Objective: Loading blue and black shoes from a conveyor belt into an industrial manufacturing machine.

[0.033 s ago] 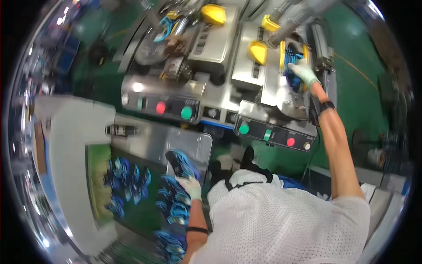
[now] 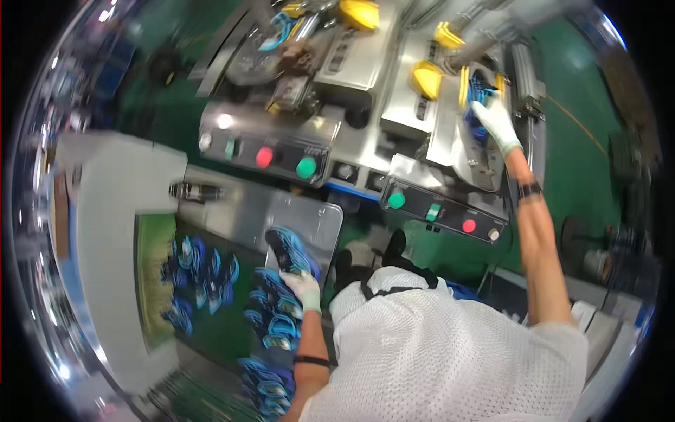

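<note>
My gloved left hand [image 2: 302, 287] is closed on the heel end of a blue and black sports shoe [image 2: 287, 247], over a row of similar shoes [image 2: 271, 306]. My right arm stretches far forward. At the right-hand machine [image 2: 444, 133], my gloved right hand [image 2: 496, 123] is closed around another blue shoe [image 2: 479, 90], which sits between yellow pads [image 2: 464, 86]. The glove covers part of that shoe, and the fingertips are blurred.
A second machine [image 2: 351, 63] stands to the left. Both have front panels with red and green buttons [image 2: 306, 167]. A metal tray [image 2: 320, 218] lies below the left panel. More blue shoes [image 2: 200, 271] sit beside a pale curved panel [image 2: 109, 246].
The view has shifted slightly, so the machines appear a little farther right. Both hands stay on the same shoes.
</note>
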{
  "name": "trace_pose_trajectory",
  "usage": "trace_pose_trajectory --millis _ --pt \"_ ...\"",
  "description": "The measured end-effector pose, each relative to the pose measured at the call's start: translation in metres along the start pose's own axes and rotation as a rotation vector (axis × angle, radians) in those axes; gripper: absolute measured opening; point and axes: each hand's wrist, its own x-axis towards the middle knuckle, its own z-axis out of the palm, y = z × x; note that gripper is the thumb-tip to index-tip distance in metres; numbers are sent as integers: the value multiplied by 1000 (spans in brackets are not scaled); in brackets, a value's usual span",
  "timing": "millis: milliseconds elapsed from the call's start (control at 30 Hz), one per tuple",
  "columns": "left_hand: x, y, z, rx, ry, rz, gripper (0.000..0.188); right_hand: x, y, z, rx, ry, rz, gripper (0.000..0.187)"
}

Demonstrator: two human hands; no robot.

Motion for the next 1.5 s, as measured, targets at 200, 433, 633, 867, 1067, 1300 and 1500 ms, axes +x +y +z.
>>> trace_pose_trajectory --millis 200,433,633,867,1067,1300,1500 --pt "-16 10 -8 -97 92 72 81 -256 -178 95 6 -104 -654 85" --pt "-64 -18 -140 -664 -21 29 52 -294 -166 145 -375 -426 -625 99" --pt "-71 -61 -130 -655 86 -161 83 -408 -309 223 142 -946 -330 98" --pt "-4 -70 -78 -434 216 -81 79 -476 -308 390 271 -592 -211 78" --pt "29 -58 -115 -707 -110 -92 63 -428 -298 269 687 -854 444 54" --pt "-54 104 -119 -640 -704 400 67 -500 -170 105 920 -252 594 46" --pt "-212 206 -86 -498 -1243 807 66 -610 -78 -25 1169 449 854 70"
